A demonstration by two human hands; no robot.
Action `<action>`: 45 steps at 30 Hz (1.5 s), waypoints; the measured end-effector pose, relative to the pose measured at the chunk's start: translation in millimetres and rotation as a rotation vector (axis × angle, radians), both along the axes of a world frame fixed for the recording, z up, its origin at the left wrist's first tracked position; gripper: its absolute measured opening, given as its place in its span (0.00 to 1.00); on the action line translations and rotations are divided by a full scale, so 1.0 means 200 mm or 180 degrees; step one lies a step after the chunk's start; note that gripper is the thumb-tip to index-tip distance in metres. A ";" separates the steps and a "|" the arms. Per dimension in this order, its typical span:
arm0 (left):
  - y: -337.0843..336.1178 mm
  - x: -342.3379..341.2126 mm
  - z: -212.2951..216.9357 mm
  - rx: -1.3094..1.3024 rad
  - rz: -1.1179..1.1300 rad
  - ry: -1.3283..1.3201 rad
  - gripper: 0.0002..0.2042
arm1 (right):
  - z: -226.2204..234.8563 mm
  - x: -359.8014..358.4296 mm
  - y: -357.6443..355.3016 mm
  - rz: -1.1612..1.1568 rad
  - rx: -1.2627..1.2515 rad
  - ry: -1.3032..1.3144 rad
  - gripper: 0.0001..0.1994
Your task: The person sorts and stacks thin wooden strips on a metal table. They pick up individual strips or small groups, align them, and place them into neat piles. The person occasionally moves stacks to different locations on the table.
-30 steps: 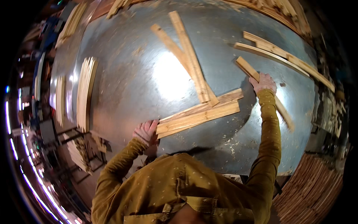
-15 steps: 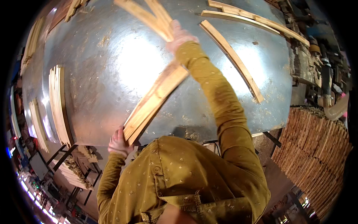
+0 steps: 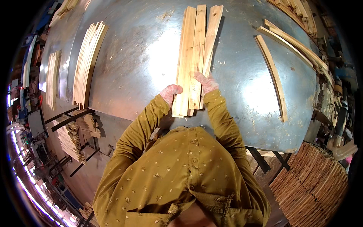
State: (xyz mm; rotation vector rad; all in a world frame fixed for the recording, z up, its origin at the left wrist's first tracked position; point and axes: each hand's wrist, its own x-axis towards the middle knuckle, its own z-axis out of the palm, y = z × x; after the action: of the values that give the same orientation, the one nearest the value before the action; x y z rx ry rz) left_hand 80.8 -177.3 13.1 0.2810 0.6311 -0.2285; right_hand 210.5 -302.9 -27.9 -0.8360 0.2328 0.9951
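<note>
Several pale wooden strips lie together in a bundle over the middle of a metal table, pointing away from me. My left hand grips the bundle's left edge near its close end, the thumb resting on top. On the other side my right hand is closed round the right edge, its thumb over the upper strip. One strip at the right fans out slightly from the others at the far end. The fingers under the wood are hidden. Both hands look covered by light gloves.
The shiny metal table carries a stack of strips and a smaller stack at left. A single strip lies to the right, with longer strips beyond it. A large wood pile stands at lower right.
My right hand has drawn the far strips back beside those in my left hand. Both hands now hold one bundle, turned to point straight ahead. The view has swung left.
</note>
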 end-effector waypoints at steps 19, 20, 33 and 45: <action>0.24 -0.19 -0.40 0.2690 -0.0867 0.1473 0.56 | -0.13 -0.13 0.12 0.0198 -0.0211 0.0284 0.16; 0.25 -0.20 -0.30 0.3013 -0.0923 0.1529 0.54 | -0.07 -0.09 0.11 0.0086 -0.0351 0.0454 0.16; 0.77 -0.81 -0.05 0.1594 -0.0088 0.0878 0.38 | 0.27 -0.36 0.74 0.1389 -0.1602 -0.0525 0.48; 0.86 -1.02 -0.20 0.4639 -0.1261 0.1484 0.51 | 0.42 -0.72 1.15 0.5021 -0.2481 -0.3149 0.40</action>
State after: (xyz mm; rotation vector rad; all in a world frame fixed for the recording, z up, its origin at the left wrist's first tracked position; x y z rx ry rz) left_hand -122.8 -5.0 -27.4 1.8043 1.1251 -0.1745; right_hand 66.2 -72.2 56.1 -2.2409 -1.1570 1.7609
